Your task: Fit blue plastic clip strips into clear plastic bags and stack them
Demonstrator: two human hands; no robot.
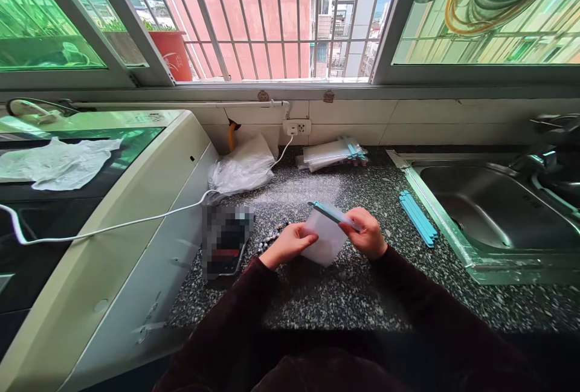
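Between my hands, above the speckled countertop, is a translucent plastic bag [327,238] with a blue strip [331,211] along its upper edge. My left hand [290,243] pinches the bag's left side between thumb and fingers. My right hand [366,233] is closed on the right end of the blue strip and the bag's corner. Several loose blue strips [417,218] lie side by side to the right, near the sink. Behind my hands a stack of clear bags [333,153] with blue edges lies by the wall.
A steel sink [446,223] is on the right, a stove [149,199] on the left. A crumpled clear plastic bag [244,165] and a partly blurred phone-like device [229,241] lie left of my hands. A white cable [149,221] runs from the wall socket [296,127] across the stove.
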